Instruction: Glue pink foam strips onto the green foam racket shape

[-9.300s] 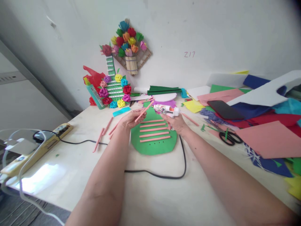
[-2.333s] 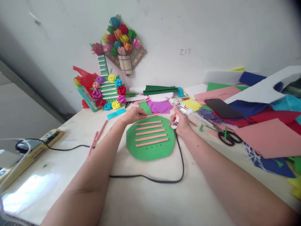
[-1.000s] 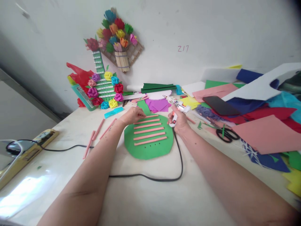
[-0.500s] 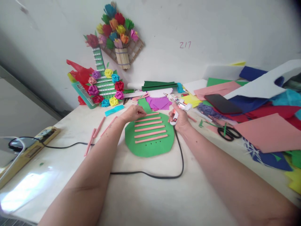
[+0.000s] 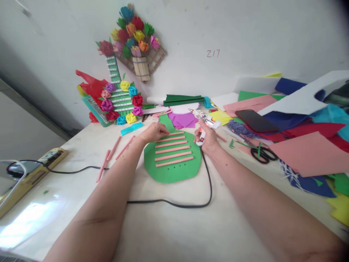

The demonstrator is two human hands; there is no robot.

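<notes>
Green card [image 5: 174,175] flat on the bench [image 5: 169,233], centred before the person; its narrow neck points away, toward the purple paper [image 5: 183,120]. Six pink strips lie across it in near-parallel rows, with a row of dark dots below the nearest.

Left hand [image 5: 155,132]: palm down, wrist bent inward over the card's far left edge; fingertips pinching the left end of the top strip [image 5: 177,134]. Forearm runs in from lower left.

Right hand [image 5: 209,139]: wrapped round the handle of the glue gun [image 5: 213,123], just beside the card's right edge; thumb uppermost, nozzle aimed up and left, clear of the strips. Black cord [image 5: 188,206] loops from the handle across the bench.

Left of the card: three loose strips [image 5: 114,148]. Right: scissors [image 5: 263,154], phone [image 5: 256,120], mixed paper.

Behind: paper guitar [image 5: 122,100] with flowers; beside it a bottle [image 5: 95,111], label print illegible.

Wall [image 5: 245,36]: red handwriting, reads "217". Glue gun markings too small to read.
</notes>
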